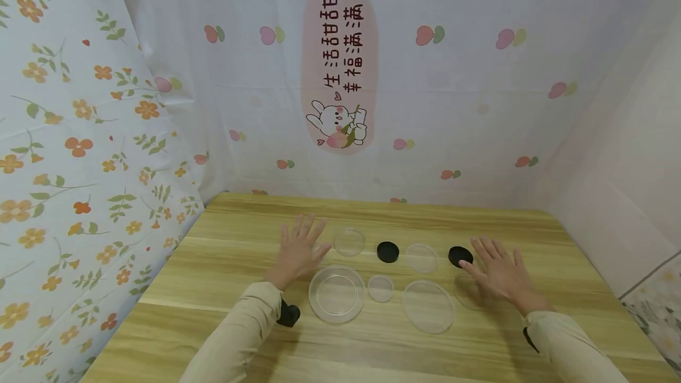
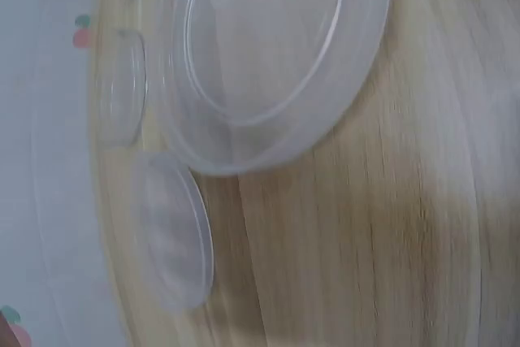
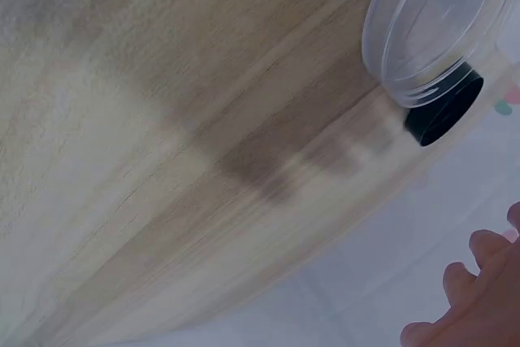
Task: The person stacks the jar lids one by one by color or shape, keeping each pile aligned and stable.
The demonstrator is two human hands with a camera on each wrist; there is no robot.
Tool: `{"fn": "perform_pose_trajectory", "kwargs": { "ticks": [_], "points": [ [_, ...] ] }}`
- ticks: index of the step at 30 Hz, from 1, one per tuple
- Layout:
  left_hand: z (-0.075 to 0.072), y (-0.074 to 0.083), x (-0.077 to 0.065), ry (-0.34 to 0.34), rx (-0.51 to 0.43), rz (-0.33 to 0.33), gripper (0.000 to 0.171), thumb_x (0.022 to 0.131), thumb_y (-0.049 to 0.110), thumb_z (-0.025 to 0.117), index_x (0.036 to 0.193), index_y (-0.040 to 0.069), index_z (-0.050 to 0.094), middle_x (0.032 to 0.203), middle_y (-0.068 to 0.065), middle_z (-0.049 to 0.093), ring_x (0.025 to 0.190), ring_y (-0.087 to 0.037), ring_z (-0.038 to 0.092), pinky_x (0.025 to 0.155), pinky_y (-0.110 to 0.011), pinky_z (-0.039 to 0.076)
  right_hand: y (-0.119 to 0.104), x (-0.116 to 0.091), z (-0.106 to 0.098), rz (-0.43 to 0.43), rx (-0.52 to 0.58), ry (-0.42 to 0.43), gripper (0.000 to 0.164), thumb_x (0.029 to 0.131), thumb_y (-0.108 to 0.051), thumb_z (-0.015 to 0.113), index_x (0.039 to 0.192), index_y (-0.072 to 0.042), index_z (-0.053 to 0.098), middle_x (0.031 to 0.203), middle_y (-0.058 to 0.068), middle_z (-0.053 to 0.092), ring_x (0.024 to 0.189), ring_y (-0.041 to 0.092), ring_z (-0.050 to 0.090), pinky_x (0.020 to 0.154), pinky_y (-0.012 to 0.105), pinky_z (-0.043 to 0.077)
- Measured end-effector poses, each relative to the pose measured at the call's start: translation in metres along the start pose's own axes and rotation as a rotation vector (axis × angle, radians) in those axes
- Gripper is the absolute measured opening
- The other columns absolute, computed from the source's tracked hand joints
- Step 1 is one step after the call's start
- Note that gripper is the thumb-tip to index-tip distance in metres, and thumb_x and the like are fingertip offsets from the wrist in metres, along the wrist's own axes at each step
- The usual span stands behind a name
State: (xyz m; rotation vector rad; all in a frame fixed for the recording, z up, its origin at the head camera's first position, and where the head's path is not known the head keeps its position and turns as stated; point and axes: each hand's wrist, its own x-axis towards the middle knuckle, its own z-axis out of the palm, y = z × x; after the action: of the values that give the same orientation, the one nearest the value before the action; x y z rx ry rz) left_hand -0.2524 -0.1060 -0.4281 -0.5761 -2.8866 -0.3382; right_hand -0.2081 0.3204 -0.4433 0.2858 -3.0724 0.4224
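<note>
My left hand point(image 1: 299, 253) is spread with straight fingers over the left of the table, beside a large clear plastic lid point(image 1: 337, 294) with a raised inner ring. Its thumb reaches toward a smaller clear round lid point(image 1: 349, 242). On the right, my right hand point(image 1: 502, 273) is spread too, its thumb by a black round cap point(image 1: 460, 256). Partly hidden under that hand is a clear shallow round dish point(image 1: 468, 295); the right wrist view shows the dish point(image 3: 443, 22) in front of the black cap point(image 3: 447, 111). Neither hand holds anything.
Between the hands lie another black cap point(image 1: 388, 252), a clear disc point(image 1: 421, 258), a small clear lid point(image 1: 380, 288) and a large clear disc point(image 1: 428, 307). The wooden table point(image 1: 362, 353) ends at a printed cloth point(image 1: 255, 129) behind; floral cloth point(image 1: 80, 182) hangs at left.
</note>
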Motion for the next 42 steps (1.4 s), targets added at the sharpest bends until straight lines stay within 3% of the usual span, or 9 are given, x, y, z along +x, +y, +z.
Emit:
{"fn": "perform_pose_trajectory", "kwargs": {
  "ticks": [6, 16, 22, 30, 35, 40, 42],
  "points": [
    [0.004, 0.012, 0.002, -0.016, -0.043, 0.054, 0.057, 0.09, 0.044, 0.042, 0.138, 0.015, 0.031, 0.144, -0.012, 0.019, 0.132, -0.034, 0.009, 0.096, -0.063, 0.004, -0.007, -0.003, 0.0, -0.015, 0.019, 0.008, 0.077, 0.088, -0.055, 0.036, 0.141, -0.004, 0.016, 0.142, 0.023, 0.014, 0.127, 0.045, 0.011, 0.094, 0.062, -0.008],
    [0.007, 0.033, 0.001, -0.119, -0.09, 0.109, 0.058, 0.091, 0.045, 0.039, 0.14, 0.018, 0.026, 0.145, -0.01, 0.018, 0.131, -0.033, 0.013, 0.098, -0.06, 0.006, -0.019, -0.006, 0.002, -0.072, 0.022, 0.017, 0.07, 0.087, -0.046, 0.047, 0.138, -0.003, 0.027, 0.14, 0.023, 0.024, 0.125, 0.043, 0.019, 0.093, 0.065, 0.007],
    [0.011, 0.043, 0.0, -0.164, -0.125, 0.173, 0.057, 0.091, 0.044, 0.039, 0.14, 0.016, 0.028, 0.143, -0.011, 0.024, 0.129, -0.033, 0.021, 0.096, -0.06, 0.017, -0.028, -0.006, 0.004, -0.114, 0.056, 0.031, 0.067, 0.086, -0.044, 0.05, 0.136, -0.002, 0.032, 0.137, 0.021, 0.031, 0.123, 0.042, 0.026, 0.093, 0.063, 0.015],
    [0.012, 0.062, 0.0, -0.166, -0.161, 0.248, 0.052, 0.092, 0.041, 0.041, 0.136, 0.015, 0.036, 0.136, -0.011, 0.038, 0.122, -0.029, 0.036, 0.094, -0.048, 0.032, -0.037, -0.008, 0.009, -0.145, 0.086, 0.036, 0.064, 0.084, -0.039, 0.057, 0.134, -0.004, 0.038, 0.131, 0.02, 0.041, 0.108, 0.04, 0.047, 0.079, 0.053, 0.041],
    [0.018, 0.07, -0.001, -0.142, -0.176, 0.238, 0.049, 0.092, 0.04, 0.041, 0.135, 0.016, 0.039, 0.132, -0.007, 0.044, 0.116, -0.024, 0.044, 0.089, -0.042, 0.04, -0.04, -0.009, 0.013, -0.173, 0.122, 0.06, 0.059, 0.083, -0.03, 0.06, 0.131, -0.002, 0.041, 0.13, 0.022, 0.041, 0.103, 0.04, 0.05, 0.074, 0.05, 0.044],
    [0.021, 0.076, -0.002, -0.169, -0.248, 0.196, 0.048, 0.091, 0.043, 0.041, 0.134, 0.022, 0.039, 0.129, -0.005, 0.046, 0.115, -0.023, 0.045, 0.087, -0.042, 0.041, -0.043, -0.008, 0.018, -0.21, 0.158, 0.092, 0.053, 0.082, -0.021, 0.063, 0.127, 0.001, 0.046, 0.124, 0.021, 0.048, 0.099, 0.037, 0.053, 0.076, 0.048, 0.044],
    [0.023, 0.078, -0.002, -0.178, -0.273, 0.181, 0.047, 0.091, 0.042, 0.042, 0.134, 0.023, 0.039, 0.129, -0.005, 0.046, 0.114, -0.023, 0.046, 0.085, -0.042, 0.043, -0.045, -0.007, 0.019, -0.187, 0.178, 0.062, 0.05, 0.082, -0.02, 0.062, 0.126, 0.001, 0.047, 0.103, 0.019, 0.06, 0.08, 0.031, 0.059, 0.068, 0.043, 0.047]
  ]
}}
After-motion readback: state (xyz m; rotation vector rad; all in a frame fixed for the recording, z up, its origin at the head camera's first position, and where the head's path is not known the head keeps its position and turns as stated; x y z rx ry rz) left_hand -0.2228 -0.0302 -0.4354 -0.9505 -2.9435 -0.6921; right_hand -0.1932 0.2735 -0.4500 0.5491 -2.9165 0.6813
